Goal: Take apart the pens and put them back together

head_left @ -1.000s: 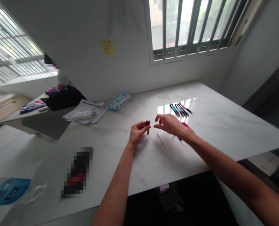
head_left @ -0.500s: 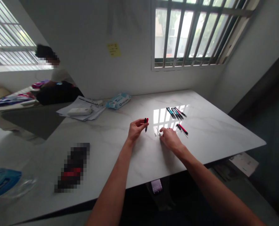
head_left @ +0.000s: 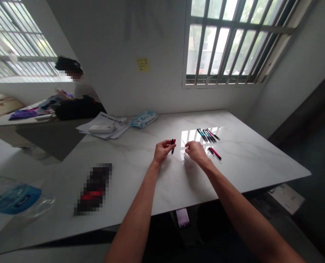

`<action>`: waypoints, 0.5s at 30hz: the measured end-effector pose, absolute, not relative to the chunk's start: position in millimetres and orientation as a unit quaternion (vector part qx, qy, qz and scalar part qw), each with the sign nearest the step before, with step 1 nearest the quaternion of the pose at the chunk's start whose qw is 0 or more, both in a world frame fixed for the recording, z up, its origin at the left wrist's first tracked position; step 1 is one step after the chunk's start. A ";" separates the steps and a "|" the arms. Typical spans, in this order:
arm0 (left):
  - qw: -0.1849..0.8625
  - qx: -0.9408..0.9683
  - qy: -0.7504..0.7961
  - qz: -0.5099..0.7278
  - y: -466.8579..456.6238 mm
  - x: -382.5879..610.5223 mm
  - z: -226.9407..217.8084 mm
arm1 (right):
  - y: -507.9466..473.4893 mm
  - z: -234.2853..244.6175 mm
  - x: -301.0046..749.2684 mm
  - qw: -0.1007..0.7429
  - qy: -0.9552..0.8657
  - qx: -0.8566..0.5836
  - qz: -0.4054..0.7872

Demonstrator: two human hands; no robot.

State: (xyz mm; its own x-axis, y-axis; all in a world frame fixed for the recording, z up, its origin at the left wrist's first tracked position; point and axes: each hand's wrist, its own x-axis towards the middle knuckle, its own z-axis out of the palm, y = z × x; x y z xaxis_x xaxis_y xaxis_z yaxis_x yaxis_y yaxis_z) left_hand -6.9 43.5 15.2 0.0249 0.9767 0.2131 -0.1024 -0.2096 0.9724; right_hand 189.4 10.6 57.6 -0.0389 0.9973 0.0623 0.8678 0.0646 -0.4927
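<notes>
My left hand (head_left: 161,151) is closed in a pinch round black and red pen parts (head_left: 173,149), held upright above the white marbled table. To its right, my right hand (head_left: 195,150) pinches a thin pen refill (head_left: 183,143), whose tip sticks out towards the upper left. A gap separates the refill from the pen parts. Beside my right hand lie a red pen barrel (head_left: 216,153), a small black piece and another thin refill (head_left: 218,160). Farther back, several pens (head_left: 206,135) in teal, black and red rest in a slanted row.
A wet-wipes pack (head_left: 144,119) and papers (head_left: 82,127) with a white device (head_left: 101,129) lie along the back. A blurred-out dark object (head_left: 95,188) and a clear bottle with a blue label (head_left: 16,199) are at left. A phone (head_left: 182,217) is below the table edge. Another person sits far left.
My right hand has lifted off the table with the refill and tilted it upward. My left hand still grips the pen parts. The camera view has shifted slightly.
</notes>
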 end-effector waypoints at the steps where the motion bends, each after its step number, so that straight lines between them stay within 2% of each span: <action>1: 0.477 0.537 0.411 0.561 43.3 -6.8 14.9 | 13.7 61.0 192.3 0.238 -0.701 -0.645 0.187; 4: 0.481 0.545 0.413 0.549 42.8 -4.5 14.0 | 24.6 72.6 199.7 0.340 -0.694 -0.582 0.254; 6: 0.483 0.550 0.412 0.543 42.7 -2.7 12.8 | 30.3 78.9 201.7 0.372 -0.691 -0.564 0.257; 13: 0.416 0.555 0.468 0.548 46.5 -4.5 2.7 | -22.8 68.7 179.7 0.428 -0.713 -0.521 0.191; 15: 0.389 0.542 0.485 0.566 47.8 -5.8 -0.3 | -56.1 56.3 166.8 0.407 -0.756 -0.464 0.219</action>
State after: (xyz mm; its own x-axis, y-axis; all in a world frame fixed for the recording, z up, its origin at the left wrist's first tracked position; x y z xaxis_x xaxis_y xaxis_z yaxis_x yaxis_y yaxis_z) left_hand -5.8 47.8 -0.3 -0.1105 0.9657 0.2351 0.0856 -0.2264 0.9703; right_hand 166.8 -56.1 56.3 -0.2393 0.8796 0.4112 0.5228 0.4736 -0.7088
